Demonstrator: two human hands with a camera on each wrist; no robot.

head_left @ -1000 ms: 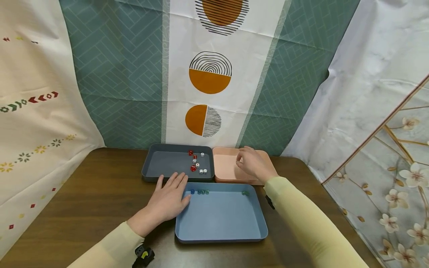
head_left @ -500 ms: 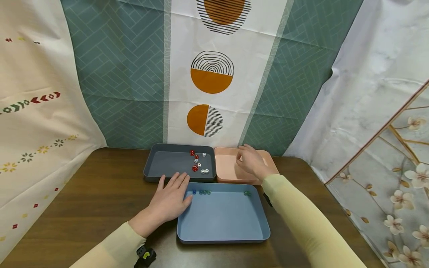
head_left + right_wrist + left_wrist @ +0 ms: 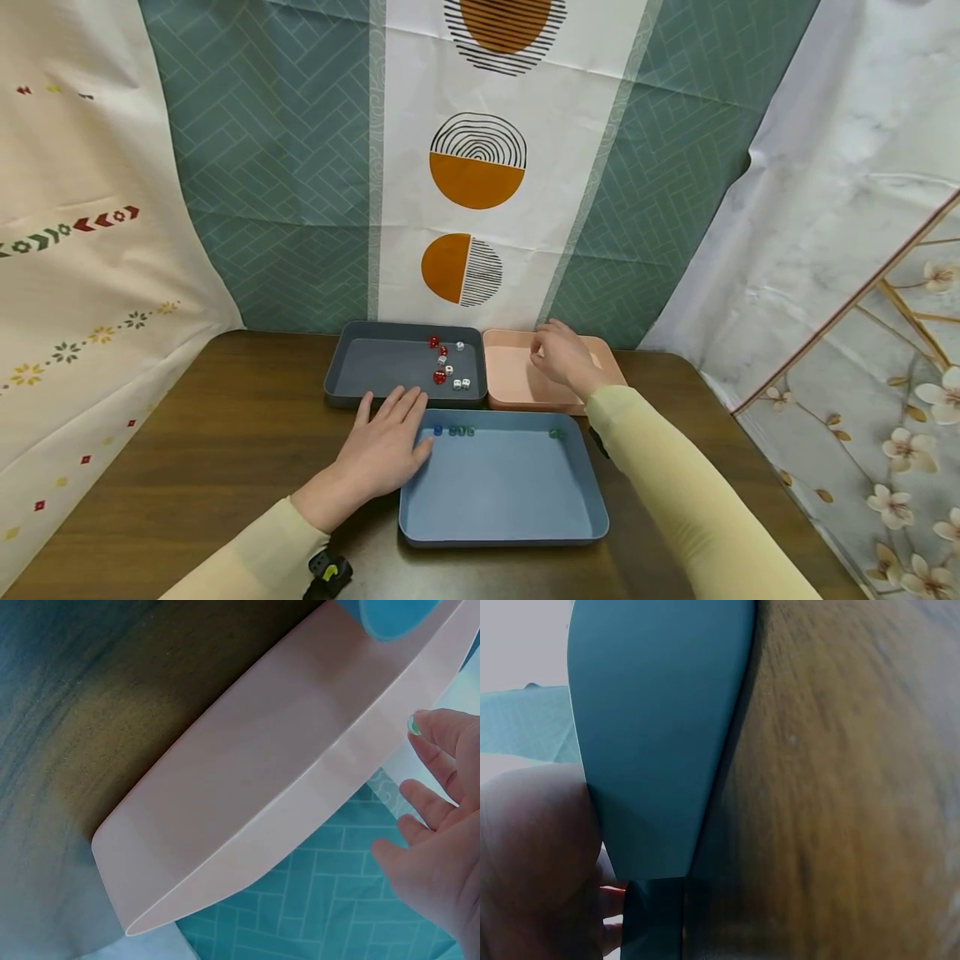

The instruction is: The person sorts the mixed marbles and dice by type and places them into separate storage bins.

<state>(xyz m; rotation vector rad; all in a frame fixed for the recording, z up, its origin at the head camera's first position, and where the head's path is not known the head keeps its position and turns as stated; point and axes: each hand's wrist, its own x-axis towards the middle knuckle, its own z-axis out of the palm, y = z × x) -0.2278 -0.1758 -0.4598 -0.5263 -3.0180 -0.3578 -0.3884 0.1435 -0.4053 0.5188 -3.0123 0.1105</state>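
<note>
Caution: a slackened pinch could drop the small translucent green piece (image 3: pixel 414 725) outside the peach rectangular tray (image 3: pixel 508 367), right of centre in the head view. Piece position — pinched at the fingertips of the right hand (image 3: pixel 561 354); left hand (image 3: pixel 381 452) — fingers extended, at the blue rectangular tray (image 3: pixel 502 492).
</note>
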